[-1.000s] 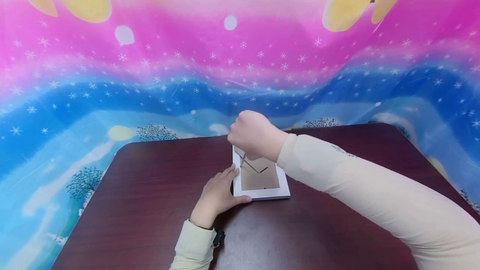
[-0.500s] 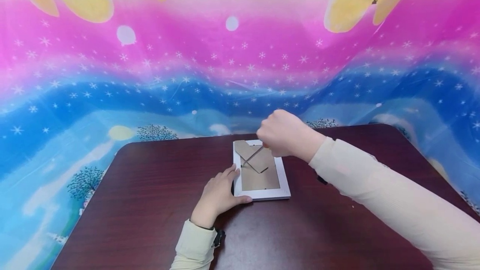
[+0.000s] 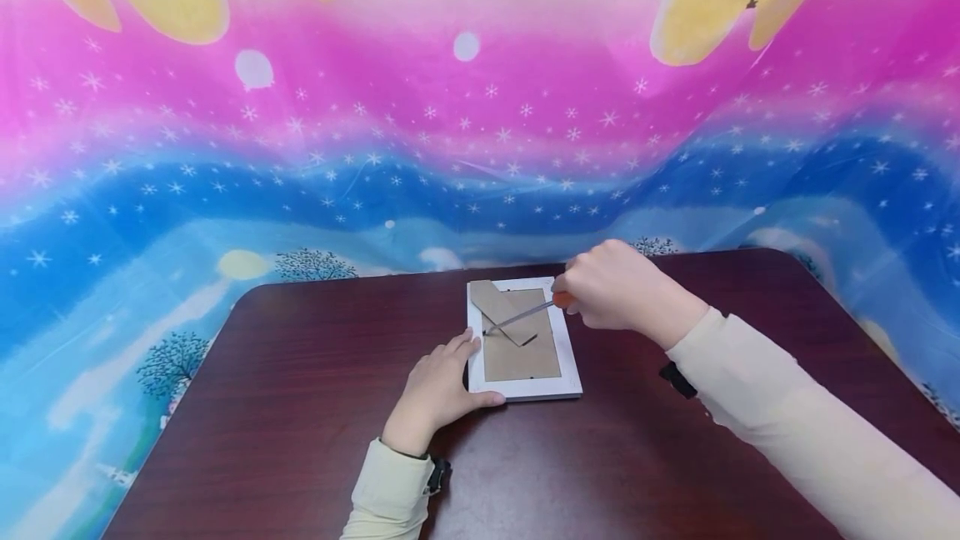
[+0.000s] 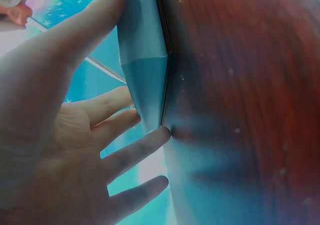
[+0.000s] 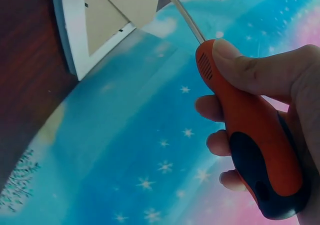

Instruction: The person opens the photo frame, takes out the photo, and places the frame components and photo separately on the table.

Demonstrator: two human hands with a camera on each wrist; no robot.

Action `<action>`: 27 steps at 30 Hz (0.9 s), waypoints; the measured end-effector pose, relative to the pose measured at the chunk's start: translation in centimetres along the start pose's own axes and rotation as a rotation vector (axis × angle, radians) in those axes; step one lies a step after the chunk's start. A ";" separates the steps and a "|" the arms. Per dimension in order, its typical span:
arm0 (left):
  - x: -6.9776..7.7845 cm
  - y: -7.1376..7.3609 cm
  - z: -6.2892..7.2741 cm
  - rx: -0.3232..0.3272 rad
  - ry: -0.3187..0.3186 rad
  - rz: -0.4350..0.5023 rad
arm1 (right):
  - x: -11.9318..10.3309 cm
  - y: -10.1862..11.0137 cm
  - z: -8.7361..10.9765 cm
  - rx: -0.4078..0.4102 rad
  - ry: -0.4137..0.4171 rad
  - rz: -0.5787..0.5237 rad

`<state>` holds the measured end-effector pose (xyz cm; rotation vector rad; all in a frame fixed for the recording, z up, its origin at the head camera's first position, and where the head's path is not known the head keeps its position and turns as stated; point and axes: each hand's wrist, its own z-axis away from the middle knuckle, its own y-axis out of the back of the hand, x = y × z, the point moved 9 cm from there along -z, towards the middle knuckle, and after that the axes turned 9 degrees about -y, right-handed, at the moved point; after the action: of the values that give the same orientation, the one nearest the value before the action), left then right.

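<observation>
A white picture frame (image 3: 534,387) lies flat on the dark red counter (image 3: 300,407), its brown back board (image 3: 517,367) facing up. A brown stand (image 3: 491,298) lies slanted over the frame's far left part and hides some of the board. The right hand (image 3: 618,286) is by the frame's far right corner. Its grip is wrapped around the orange and black screwdriver (image 5: 240,105). The screwdriver's metal rod crosses above the stand to the frame's left side; its tip is too small to tell what it touches. The left hand (image 3: 438,386) is at the frame's near left corner, its grip loose, thumb on the near edge, fingers straight by the left edge. Behind the frame is a pink and blue cloth (image 3: 375,107) with snowflakes.
</observation>
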<state>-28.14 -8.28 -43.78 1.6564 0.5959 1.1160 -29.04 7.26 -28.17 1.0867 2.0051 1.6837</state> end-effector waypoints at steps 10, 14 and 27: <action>0.0 0.0 0.0 -0.003 0.003 0.007 | 1.5 -2.0 2.8 0.035 -0.103 -0.128; 0.0 0.0 0.0 -0.004 0.000 0.012 | 1.9 -2.6 3.9 0.071 -0.126 -0.157; 0.1 -0.1 0.1 -0.011 0.000 0.014 | 2.9 -4.7 6.8 0.130 -0.235 -0.212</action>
<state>-27.98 -8.24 -43.81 1.6536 0.5783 1.1276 -28.10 13.96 -33.66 1.0184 2.0183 1.2747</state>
